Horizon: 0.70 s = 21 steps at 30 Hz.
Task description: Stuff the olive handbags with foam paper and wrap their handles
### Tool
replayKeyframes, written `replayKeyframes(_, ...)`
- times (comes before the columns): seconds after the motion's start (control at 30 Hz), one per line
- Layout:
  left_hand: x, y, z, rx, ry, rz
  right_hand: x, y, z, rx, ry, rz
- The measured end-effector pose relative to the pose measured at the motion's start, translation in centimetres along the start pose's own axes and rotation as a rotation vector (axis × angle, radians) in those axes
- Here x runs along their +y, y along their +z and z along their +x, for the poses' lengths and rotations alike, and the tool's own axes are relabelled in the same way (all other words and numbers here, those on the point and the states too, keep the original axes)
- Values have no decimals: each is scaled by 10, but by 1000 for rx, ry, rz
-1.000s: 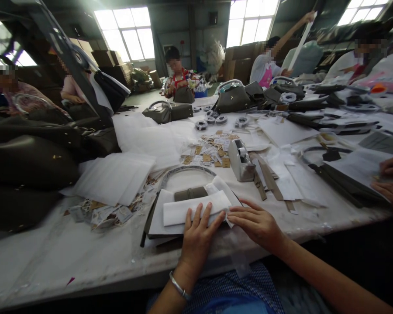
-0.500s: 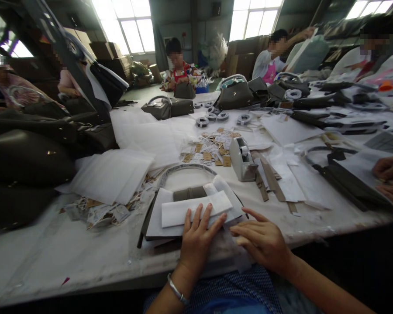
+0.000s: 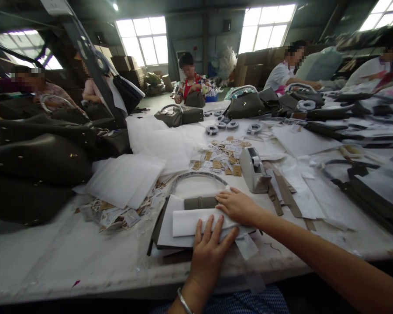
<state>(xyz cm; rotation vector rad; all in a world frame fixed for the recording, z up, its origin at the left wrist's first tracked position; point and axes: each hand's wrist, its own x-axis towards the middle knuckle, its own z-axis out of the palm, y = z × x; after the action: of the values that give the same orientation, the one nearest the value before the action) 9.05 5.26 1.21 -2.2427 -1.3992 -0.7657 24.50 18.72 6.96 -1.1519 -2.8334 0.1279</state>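
Note:
In front of me on the table lies a dark handbag (image 3: 201, 202), flat, with white sheets over it and its wrapped handle (image 3: 196, 175) arching away from me. Spread over a folded strip of white foam (image 3: 185, 223) on the bag, my left hand (image 3: 209, 244) presses down with fingers apart. My right hand (image 3: 237, 206) rests at the bag's upper right, its fingers stretched out over the white wrapping by the base of the handle. A thin translucent sheet (image 3: 247, 247) sticks out from the bag's lower right side.
A tape dispenser (image 3: 253, 172) stands behind the bag, beside brown strips (image 3: 283, 189). Loose tags (image 3: 221, 157) and white foam sheets (image 3: 127, 181) lie around. Dark handbags (image 3: 36, 161) are piled at left, and another bag (image 3: 376, 196) lies at right. Several people sit across the table.
My right hand has moved from the bag's lower right corner up to the base of the handle. The left hand stays on the foam strip. The view has tilted up and turned slightly left.

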Motion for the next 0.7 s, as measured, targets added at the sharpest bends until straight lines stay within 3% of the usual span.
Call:
replayKeyframes(0.1, -1, 0, 1, 16, -12, -13, -4, -3, 2, -59, 80, -13)
replayKeyframes(0.23, -1, 0, 1, 21, -10, -19, 0, -7, -4, -65, 33, 80)
replayKeyframes(0.43, -2, -4, 2, -21, 5, -46, 9, -6, -62, -4, -28, 347)
replayKeyframes(0.7, -4, -9, 3, -100, 4, -69, -3, -9, -115, 239, -222, 225)
